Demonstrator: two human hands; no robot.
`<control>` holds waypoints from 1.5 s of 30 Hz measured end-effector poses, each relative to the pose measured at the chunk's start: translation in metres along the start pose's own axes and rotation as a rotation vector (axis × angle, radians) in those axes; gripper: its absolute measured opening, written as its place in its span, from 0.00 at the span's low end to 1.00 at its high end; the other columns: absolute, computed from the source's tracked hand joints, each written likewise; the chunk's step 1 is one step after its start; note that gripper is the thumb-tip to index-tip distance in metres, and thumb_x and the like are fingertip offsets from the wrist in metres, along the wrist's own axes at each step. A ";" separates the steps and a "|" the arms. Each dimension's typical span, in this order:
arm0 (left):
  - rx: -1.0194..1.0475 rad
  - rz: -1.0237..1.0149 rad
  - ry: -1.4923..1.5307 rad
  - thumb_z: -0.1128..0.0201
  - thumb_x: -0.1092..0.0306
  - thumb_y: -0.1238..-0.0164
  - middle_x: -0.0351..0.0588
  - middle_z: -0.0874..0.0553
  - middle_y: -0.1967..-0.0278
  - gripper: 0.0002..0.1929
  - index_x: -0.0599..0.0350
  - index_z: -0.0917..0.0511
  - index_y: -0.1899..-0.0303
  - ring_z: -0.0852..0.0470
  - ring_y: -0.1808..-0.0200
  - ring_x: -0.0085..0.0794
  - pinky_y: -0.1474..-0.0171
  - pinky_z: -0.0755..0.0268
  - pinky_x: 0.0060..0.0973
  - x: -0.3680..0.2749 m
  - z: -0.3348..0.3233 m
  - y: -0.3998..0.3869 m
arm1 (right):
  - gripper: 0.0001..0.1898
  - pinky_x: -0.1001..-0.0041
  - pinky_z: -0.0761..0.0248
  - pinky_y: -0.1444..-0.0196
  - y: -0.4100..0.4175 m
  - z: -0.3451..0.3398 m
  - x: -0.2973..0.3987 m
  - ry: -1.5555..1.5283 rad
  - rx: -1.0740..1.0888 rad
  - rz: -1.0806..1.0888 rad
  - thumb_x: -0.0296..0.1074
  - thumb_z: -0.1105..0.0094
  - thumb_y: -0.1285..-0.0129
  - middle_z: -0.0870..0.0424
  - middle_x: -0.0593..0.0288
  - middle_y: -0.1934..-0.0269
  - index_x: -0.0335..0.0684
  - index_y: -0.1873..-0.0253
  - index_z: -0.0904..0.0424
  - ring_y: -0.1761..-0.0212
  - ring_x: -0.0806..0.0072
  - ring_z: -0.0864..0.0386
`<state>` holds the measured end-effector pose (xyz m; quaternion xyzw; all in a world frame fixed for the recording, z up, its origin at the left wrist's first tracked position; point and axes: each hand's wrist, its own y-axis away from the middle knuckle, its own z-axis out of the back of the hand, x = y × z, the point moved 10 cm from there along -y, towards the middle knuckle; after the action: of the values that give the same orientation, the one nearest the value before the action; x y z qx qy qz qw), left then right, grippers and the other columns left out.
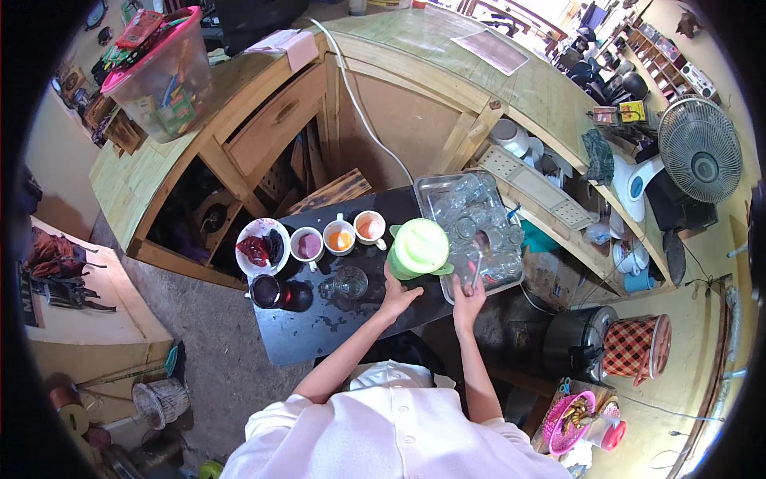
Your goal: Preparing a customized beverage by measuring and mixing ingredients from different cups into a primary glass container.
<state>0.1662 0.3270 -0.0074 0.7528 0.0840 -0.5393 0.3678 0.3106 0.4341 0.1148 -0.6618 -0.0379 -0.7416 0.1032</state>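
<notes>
My left hand grips the near left side of a green plastic pitcher with a light green lid, its thumb spread away from the side. In my right hand is a metal spoon, bowl end up, above the near edge of a metal tray. Clear glasses crowd that tray. An empty-looking clear glass stands on the dark table left of the pitcher. Beyond it are three white cups holding purple, orange and pinkish-brown contents.
On the black table, a glass mug of dark liquid stands near a white bowl with red and dark bags. A wooden counter curves behind. To the right are a fan, a pot and a pink basket.
</notes>
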 end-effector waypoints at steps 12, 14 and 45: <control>0.040 -0.178 0.151 0.38 0.80 0.58 0.59 0.49 0.37 0.57 0.59 0.82 0.38 0.47 0.36 0.41 0.36 0.48 0.29 -0.025 -0.013 -0.056 | 0.08 0.86 0.55 0.83 -0.038 -0.041 -0.082 -0.025 0.186 -0.182 0.30 0.42 0.41 0.38 0.79 0.82 0.35 0.58 0.24 0.83 0.93 0.45; -0.031 -0.129 0.193 0.38 0.81 0.58 0.57 0.42 0.41 0.54 0.60 0.75 0.38 0.39 0.40 0.40 0.38 0.44 0.28 -0.033 -0.007 -0.057 | 0.06 0.86 0.56 0.85 -0.039 -0.048 -0.075 -0.061 0.165 -0.259 0.31 0.42 0.40 0.35 0.77 0.82 0.36 0.61 0.25 0.85 0.92 0.44; -0.557 -0.003 0.146 0.45 0.66 0.43 0.41 0.29 0.75 0.17 0.57 0.38 0.54 0.30 0.80 0.21 0.78 0.37 0.20 0.022 0.055 -0.091 | 0.13 0.85 0.59 0.87 -0.049 0.002 -0.083 -0.071 -0.128 -0.149 0.42 0.54 0.35 0.49 0.78 0.84 0.40 0.58 0.25 0.88 0.92 0.51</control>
<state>0.0864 0.3507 -0.0770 0.6594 0.2566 -0.4404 0.5526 0.3112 0.4913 0.0372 -0.6881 -0.0431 -0.7243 0.0037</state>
